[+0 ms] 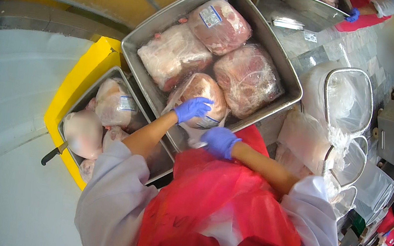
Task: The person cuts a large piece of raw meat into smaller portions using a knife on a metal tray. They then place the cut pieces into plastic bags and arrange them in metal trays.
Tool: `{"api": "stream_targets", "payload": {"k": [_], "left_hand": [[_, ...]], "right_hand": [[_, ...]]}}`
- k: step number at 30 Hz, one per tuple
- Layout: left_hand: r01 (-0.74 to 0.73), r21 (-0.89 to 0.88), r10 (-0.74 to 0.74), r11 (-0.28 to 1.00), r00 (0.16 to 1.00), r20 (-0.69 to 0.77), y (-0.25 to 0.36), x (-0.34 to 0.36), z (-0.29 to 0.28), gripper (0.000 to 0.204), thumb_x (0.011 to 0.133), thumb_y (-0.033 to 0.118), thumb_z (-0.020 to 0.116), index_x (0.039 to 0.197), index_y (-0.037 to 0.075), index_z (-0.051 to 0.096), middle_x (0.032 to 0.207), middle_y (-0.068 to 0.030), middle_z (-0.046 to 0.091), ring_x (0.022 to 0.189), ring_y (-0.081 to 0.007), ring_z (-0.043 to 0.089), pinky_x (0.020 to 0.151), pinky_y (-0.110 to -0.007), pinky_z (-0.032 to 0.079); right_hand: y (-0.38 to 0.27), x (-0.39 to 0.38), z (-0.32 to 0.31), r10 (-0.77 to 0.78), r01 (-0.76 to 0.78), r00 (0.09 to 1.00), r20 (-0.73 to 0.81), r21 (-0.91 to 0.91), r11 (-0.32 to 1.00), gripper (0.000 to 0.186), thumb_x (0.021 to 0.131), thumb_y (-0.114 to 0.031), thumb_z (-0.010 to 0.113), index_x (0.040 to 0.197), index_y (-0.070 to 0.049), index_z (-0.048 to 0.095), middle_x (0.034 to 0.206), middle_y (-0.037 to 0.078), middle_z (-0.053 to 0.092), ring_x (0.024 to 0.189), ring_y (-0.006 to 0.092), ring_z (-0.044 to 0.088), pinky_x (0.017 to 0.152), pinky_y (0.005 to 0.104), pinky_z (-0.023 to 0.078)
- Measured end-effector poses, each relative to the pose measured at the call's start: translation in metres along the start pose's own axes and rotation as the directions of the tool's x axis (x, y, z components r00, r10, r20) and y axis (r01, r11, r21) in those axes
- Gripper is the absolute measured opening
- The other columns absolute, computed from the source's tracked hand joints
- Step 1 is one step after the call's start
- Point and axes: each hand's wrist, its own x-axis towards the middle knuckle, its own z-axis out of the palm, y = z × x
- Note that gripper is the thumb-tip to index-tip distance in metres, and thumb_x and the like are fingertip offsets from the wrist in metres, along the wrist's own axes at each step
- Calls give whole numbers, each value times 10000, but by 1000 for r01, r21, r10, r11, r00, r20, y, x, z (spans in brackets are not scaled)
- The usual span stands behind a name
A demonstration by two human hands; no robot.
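Observation:
In front of me a steel tub (135, 46) holds several large cuts of meat in clear plastic. The nearest is a bagged piece of meat (201, 87) with a blue-and-white label. On its near left side rests my left hand (193, 110), in a blue glove, fingers stretched out over the plastic. My right hand (220, 142), also gloved in blue, is closed at the tub's near rim, gripping the loose plastic bag (197, 139) below that piece. Behind it lie a pale wrapped cut (174, 54), a labelled cut (222, 25) and a darker wrapped cut (246, 82).
A second steel tub (147, 110) with wrapped meat stands lower left, beside a yellow frame (67, 86). A black-handled knife (52, 155) sticks out there. At right are metal hoops with clear bags (348, 102). Another person's gloved hand (353, 15) touches a far steel tub (300, 10).

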Motion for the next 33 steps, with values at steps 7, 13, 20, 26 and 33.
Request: {"api": "stream_targets", "payload": {"k": [7, 13, 20, 26, 33], "left_hand": [[678, 568, -782, 466, 616, -94, -18, 53, 60, 687, 839, 649, 611, 1215, 74, 631, 1039, -131, 683, 867, -193, 681, 753, -336, 560], [204, 969, -478, -143, 843, -248, 20, 15, 91, 419, 803, 381, 706, 1096, 81, 712, 1087, -169, 691, 996, -314, 683, 842, -444, 551], [282, 959, -543, -34, 800, -255, -41, -4, 60, 387, 813, 274, 660, 1147, 79, 683, 1132, -138, 687, 1027, -343, 664, 871, -465, 516], [287, 872, 159, -397, 957, -243, -59, -15, 38, 278, 865, 272, 608, 1018, 63, 709, 1026, -107, 711, 906, -303, 673, 788, -458, 505], [97, 965, -428, -243, 882, -196, -36, -49, 41, 253, 887, 253, 587, 1013, 73, 711, 976, -80, 701, 849, -259, 647, 754, -437, 500]], "right_hand": [[-98, 33, -22, -347, 350, 931, 108, -7, 937, 279, 733, -155, 669, 1007, -116, 709, 848, 193, 695, 821, 382, 680, 710, 490, 525], [-100, 24, -36, -409, 409, 908, 86, 17, 912, 307, 734, -146, 675, 1039, -141, 706, 856, 173, 701, 833, 381, 680, 700, 477, 533], [-91, 17, -33, -434, 428, 901, 24, 127, 895, 284, 743, -171, 680, 1023, -133, 711, 886, 164, 706, 866, 367, 685, 716, 454, 531], [-87, 13, -21, -347, 344, 931, 116, 46, 938, 252, 730, -214, 700, 960, -111, 719, 877, 167, 705, 894, 364, 681, 739, 451, 522], [-62, 8, -3, -318, 318, 947, 44, -11, 948, 221, 768, -228, 655, 946, -103, 688, 848, 156, 688, 819, 379, 669, 725, 465, 529]]}}
